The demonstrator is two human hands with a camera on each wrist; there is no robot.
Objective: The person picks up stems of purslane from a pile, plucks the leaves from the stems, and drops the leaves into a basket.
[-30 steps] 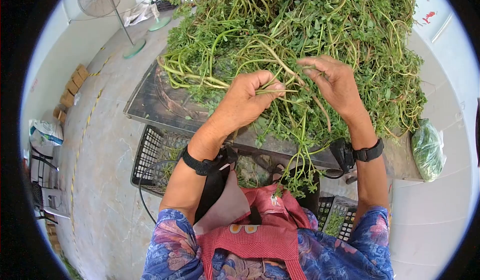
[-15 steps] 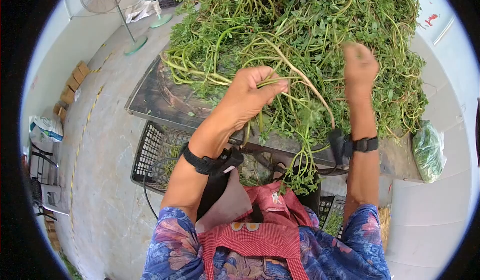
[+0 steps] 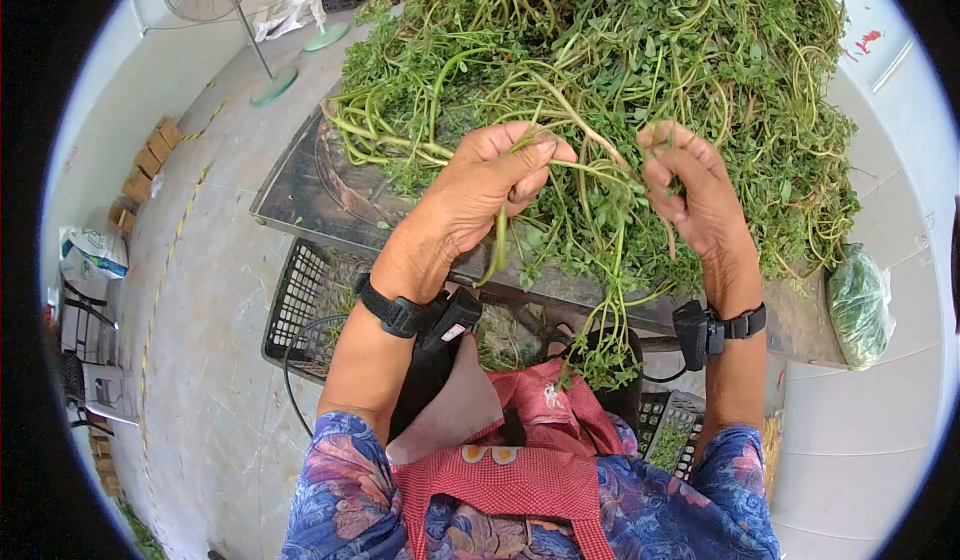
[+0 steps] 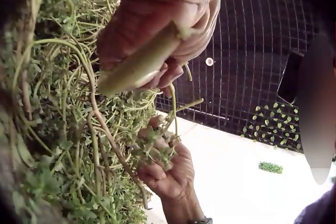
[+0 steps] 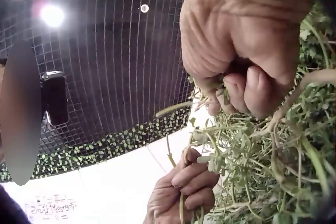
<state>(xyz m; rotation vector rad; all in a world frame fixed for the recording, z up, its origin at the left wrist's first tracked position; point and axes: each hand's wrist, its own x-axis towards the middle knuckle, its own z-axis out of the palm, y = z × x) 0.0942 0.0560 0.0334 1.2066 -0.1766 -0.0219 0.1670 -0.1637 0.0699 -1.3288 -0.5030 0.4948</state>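
My left hand [image 3: 490, 180] grips a long green plant stem [image 3: 590, 168] between thumb and fingers. The stem points right, toward my right hand [image 3: 697, 185]. A thick cut stem end [image 4: 144, 61] juts from the left hand in the left wrist view. My right hand's thumb and fingers are curled together around a small leafy sprig [image 5: 224, 96], mostly hidden by the fingers. Both hands are over the near edge of a big heap of leafy green stems [image 3: 700, 50]. A pale, thicker root-like stem [image 3: 575, 115] lies on the heap behind the hands.
The heap covers most of a dark table [image 3: 300, 200]. Leafy stems [image 3: 610, 345] hang over its front edge. Black plastic crates [image 3: 300, 300] stand below. A clear bag of greens [image 3: 858, 305] is at the right corner. A standing fan [image 3: 240, 20] is on the floor at far left.
My right hand swung out to the right over the heap, then came back beside the left hand's stem. The left hand has turned, still holding stems.
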